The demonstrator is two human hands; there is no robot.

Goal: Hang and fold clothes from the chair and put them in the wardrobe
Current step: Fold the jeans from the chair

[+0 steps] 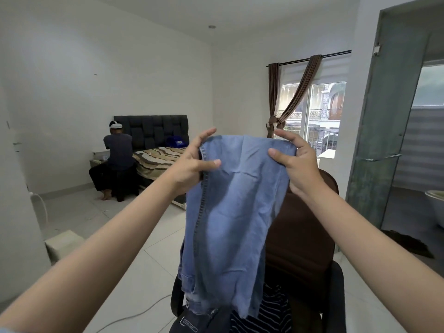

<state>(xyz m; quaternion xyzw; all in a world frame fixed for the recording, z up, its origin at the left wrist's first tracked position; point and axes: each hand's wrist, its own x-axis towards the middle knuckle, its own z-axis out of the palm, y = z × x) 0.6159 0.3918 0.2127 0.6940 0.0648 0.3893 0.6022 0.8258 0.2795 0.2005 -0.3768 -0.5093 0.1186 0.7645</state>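
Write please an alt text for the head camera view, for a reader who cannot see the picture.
Two bare hands, left hand and right hand, hold up light blue jeans by the top edge over a brown chair with striped clothing on its seat. Behind are a bed, a seated person and a curtained window.

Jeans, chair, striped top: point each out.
jeans (230, 207): head view, middle of the hanging denim.
chair (300, 236): head view, brown backrest right of the jeans.
striped top (271, 313): head view, fabric on the seat.

Both arms raised forward; left grip (195, 162) and right grip (296, 162) pinching, fingers curled.
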